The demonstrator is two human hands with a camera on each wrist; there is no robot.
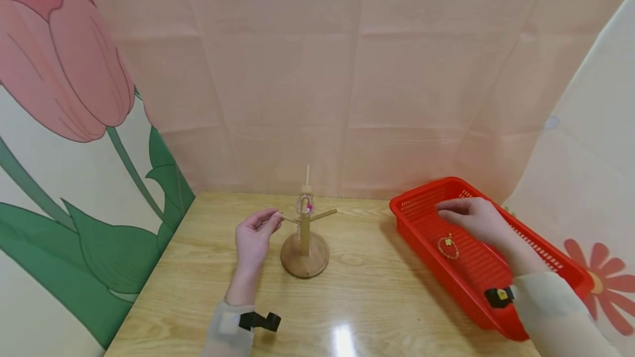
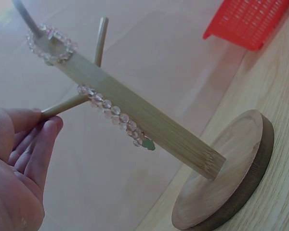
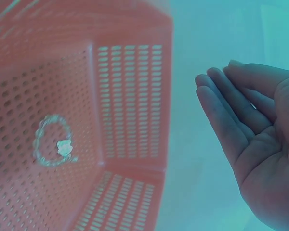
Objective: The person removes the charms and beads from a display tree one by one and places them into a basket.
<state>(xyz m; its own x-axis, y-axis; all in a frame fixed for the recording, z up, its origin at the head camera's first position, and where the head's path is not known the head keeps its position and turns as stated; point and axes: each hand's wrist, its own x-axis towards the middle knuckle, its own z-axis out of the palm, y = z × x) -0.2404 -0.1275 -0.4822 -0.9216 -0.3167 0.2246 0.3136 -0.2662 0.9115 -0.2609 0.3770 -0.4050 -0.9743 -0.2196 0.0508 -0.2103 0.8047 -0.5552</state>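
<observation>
Sleeved hands [image 1: 253, 237], round-based wooden stand [image 1: 305, 236], beaded bracelets [image 2: 115, 110], slotted basket [image 1: 431, 258]

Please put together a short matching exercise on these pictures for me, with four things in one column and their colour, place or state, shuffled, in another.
Things
1. Left hand
2. Right hand
3. Basket
4. Bracelet with yellow charm

Descriptions
A. Red, with openings in its walls
B. Lying on the basket's floor
C. Pinching a peg of the wooden stand
D. Fingers extended, holding nothing

Pairs: 1-C, 2-D, 3-A, 4-B
</observation>
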